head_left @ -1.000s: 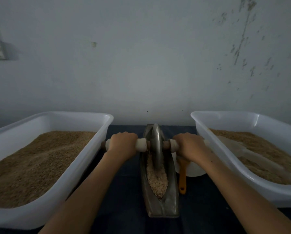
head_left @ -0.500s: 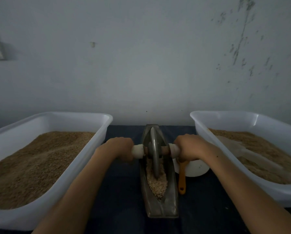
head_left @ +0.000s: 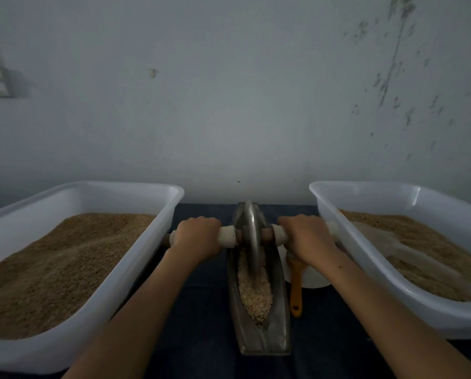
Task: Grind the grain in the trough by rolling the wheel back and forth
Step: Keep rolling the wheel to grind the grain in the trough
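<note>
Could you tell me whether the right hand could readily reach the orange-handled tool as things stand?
Probably yes, once it lets go: the right hand grips the axle just above the tool, whose handle lies bare beside the trough.

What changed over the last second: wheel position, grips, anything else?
The wheel rolled a little toward the person half a second ago, then back to the far end of the trough, about where it began. The left hand and right hand went with it, each gripping its side of the axle handle throughout. Both tubs, the orange-handled tool and the grain lie as before.
</note>
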